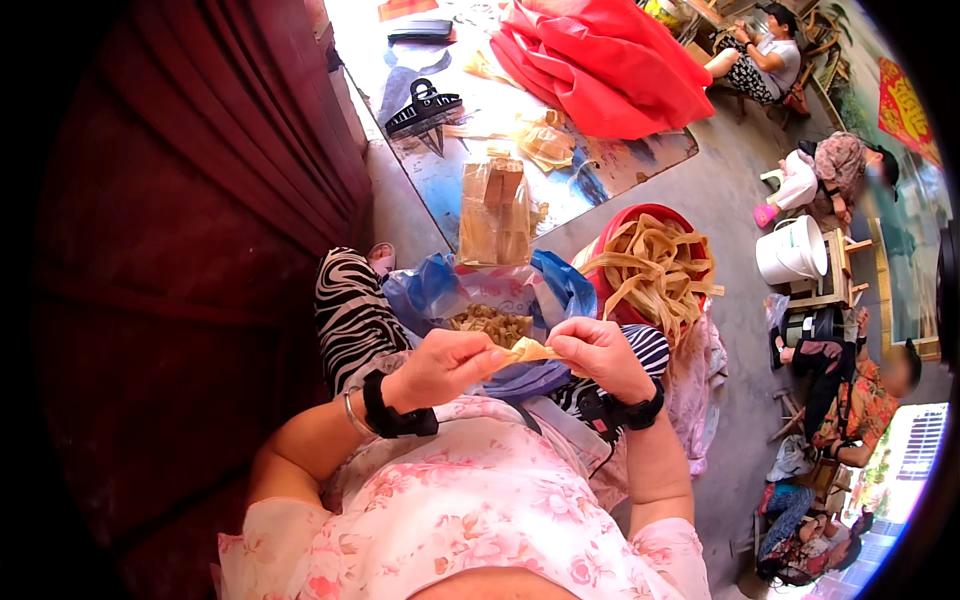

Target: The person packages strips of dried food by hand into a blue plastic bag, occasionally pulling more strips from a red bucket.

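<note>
Between my two hands a yellowish strip [529, 349] is stretched, with a knot or fold at its middle. My left hand [448, 367] pinches one end between thumb and fingers. The other end is gripped by my right hand [598, 354]. Just beyond, on my lap, lies an opened blue and white plastic bag [564, 283] with small tan knotted pieces [491, 322] inside. To the right of my knee stands a red bucket [652, 212] heaped with long tan strips [655, 274], some hanging over its rim.
A worn table [637, 169] ahead carries a tape-wrapped block [495, 210], a black bulldog clip [424, 107], a dark case [421, 31] and red cloth [600, 64]. A dark red curtain [247, 120] hangs left. Several people sit at right, near a white bucket [792, 251].
</note>
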A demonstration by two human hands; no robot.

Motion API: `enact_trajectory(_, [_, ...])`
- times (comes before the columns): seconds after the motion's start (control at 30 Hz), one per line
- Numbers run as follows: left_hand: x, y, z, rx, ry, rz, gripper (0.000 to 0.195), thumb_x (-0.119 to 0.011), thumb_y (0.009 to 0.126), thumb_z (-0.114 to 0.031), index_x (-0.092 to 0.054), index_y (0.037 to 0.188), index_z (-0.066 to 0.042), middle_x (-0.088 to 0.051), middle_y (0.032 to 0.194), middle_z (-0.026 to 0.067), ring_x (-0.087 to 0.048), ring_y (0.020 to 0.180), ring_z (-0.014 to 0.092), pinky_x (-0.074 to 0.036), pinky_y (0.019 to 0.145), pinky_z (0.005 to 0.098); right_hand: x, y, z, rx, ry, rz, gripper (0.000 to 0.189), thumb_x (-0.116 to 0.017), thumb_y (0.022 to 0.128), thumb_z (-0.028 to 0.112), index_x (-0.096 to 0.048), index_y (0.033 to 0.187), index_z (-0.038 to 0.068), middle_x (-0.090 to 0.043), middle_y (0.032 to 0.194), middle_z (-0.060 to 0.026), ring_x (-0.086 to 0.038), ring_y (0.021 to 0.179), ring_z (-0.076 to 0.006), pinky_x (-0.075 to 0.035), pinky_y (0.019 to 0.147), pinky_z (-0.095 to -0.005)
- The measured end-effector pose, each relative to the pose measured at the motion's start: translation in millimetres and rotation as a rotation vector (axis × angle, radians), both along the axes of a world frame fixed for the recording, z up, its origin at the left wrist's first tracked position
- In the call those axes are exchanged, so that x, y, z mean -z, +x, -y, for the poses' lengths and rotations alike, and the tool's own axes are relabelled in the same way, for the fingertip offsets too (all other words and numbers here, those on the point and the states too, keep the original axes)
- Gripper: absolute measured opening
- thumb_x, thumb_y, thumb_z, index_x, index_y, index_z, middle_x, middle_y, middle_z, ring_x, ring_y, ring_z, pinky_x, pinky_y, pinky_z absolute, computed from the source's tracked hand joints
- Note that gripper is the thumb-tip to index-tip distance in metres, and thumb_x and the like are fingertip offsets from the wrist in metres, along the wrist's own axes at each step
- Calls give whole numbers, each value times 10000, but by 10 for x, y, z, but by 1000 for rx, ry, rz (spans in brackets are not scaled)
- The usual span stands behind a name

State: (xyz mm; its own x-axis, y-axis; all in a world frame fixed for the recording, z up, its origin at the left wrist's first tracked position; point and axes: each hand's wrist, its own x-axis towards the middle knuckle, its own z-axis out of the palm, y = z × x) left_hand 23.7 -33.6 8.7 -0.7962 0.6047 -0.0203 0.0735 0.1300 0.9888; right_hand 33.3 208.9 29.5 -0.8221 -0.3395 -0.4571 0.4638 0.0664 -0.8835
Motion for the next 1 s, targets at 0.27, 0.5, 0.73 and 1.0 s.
enact_trajectory(0.27, [135,-151,-101,208,347,857,123,-491,926,-170,-435,969,-69,-603,878,111,-599,773,142,-494,661,259,-32,-75,248,-152,26,9,145,-575,864,158,-604,887,18,-524,689,51,-439,599,-15,-347,513,-167])
enact_trajectory(0.5, [145,-141,118,139,404,913,137,-593,853,-78,-459,834,-60,-575,679,60,-573,571,132,-438,495,229,-64,-159,180,-258,157,-41,157,-570,864,153,-601,892,2,-547,712,23,-475,634,-37,-400,557,-192])
enact_trajectory(0.73, [30,-700,109,-230,-157,-377,97,-582,814,-70,-495,852,-52,-546,657,91,-547,534,194,-436,506,279,71,-659,94,-40,310,-467,175,-551,891,156,-602,914,-10,-536,691,31,-494,636,-39,-419,562,-197])
enact_trajectory(1.0, [226,-1044,2,-417,-257,-492,87,-565,799,-61,-513,862,-31,-576,675,127,-599,603,268,-458,532,320,472,-1035,48,50,1014,-759,257,-479,882,259,-603,838,38,-609,784,-202,-593,727,-366,-458,597,-434])
